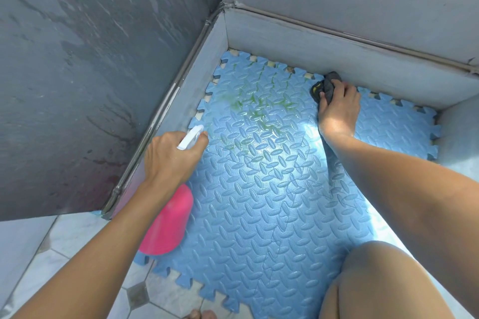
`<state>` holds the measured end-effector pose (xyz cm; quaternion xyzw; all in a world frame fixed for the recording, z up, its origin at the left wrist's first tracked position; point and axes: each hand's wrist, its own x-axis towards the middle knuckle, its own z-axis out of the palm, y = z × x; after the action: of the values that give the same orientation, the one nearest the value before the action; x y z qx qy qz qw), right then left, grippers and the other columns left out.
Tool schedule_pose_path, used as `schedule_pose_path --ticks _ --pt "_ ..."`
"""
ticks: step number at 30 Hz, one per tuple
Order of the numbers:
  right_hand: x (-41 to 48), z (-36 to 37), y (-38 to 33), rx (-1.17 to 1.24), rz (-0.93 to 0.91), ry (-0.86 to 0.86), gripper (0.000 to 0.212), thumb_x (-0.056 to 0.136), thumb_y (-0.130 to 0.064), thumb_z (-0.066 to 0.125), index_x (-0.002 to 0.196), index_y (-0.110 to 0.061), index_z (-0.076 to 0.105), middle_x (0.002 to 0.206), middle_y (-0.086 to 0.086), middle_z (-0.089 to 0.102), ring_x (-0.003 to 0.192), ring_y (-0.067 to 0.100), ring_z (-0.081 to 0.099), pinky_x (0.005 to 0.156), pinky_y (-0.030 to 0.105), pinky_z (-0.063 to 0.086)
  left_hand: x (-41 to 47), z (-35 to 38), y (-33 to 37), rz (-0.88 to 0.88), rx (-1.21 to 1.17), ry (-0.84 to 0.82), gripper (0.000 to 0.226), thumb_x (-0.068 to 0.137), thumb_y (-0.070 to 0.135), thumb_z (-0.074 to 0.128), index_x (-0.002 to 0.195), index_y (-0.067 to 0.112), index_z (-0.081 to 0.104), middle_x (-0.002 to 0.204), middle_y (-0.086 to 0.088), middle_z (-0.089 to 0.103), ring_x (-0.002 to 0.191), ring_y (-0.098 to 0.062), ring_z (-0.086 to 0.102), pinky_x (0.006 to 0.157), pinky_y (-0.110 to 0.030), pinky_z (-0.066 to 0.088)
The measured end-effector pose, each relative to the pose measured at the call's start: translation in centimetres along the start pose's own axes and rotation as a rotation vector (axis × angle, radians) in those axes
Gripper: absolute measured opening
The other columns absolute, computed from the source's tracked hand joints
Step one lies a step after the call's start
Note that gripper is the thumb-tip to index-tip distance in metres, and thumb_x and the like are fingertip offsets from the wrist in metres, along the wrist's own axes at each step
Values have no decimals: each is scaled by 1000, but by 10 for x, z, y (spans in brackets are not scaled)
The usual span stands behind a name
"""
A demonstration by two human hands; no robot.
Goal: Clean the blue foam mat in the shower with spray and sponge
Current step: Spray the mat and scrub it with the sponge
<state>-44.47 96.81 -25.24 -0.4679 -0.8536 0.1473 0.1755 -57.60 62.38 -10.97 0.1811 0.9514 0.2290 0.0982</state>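
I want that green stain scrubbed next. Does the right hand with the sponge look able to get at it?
Probably yes. The right hand holds the sponge at the far wall, and only bare mat lies between it and the green stain toward the left.

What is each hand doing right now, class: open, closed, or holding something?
Left hand: closed on the pink spray bottle, finger at its white nozzle.
Right hand: closed on the dark sponge, pressed on the blue foam mat.

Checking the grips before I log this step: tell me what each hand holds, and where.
Left hand holds the pink spray bottle by its white trigger head. Right hand grips the dark sponge, fingers over its top.
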Motion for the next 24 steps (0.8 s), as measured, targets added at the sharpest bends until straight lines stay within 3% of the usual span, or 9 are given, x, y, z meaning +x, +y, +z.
schedule_pose_path --ticks 8,14,19,24 --pt "-1 0 -1 4 0 5 45 101 -35 48 142 -15 48 137 14 49 124 35 44 104 45 37 10 4 9 64 -20 -32 66 88 53 68 52 11 32 47 -5 29 52 -31 35 52 -36 31" --pt "-2 0 0 7 -8 9 44 101 -35 48 141 -16 48 137 13 49 124 34 44 103 46 39 20 6 24 61 -35 -37 67 87 59 67 53 11 35 48 -4 32 56 -33 38 53 -38 31" --pt "-2 -1 -1 8 -5 4 44 101 -35 48 142 -16 48 137 12 49 125 34 44 104 45 38 24 6 29 46 -33 -6 66 88 58 65 51 12 36 48 -5 34 59 -37 43 55 -37 33" --pt "-1 0 -1 3 6 -5 45 102 -35 49 143 -16 47 138 13 48 127 34 43 106 46 37 23 12 28 82 -5 -46 62 87 59 64 56 10 42 50 -5 40 64 -41 52 60 -41 45"
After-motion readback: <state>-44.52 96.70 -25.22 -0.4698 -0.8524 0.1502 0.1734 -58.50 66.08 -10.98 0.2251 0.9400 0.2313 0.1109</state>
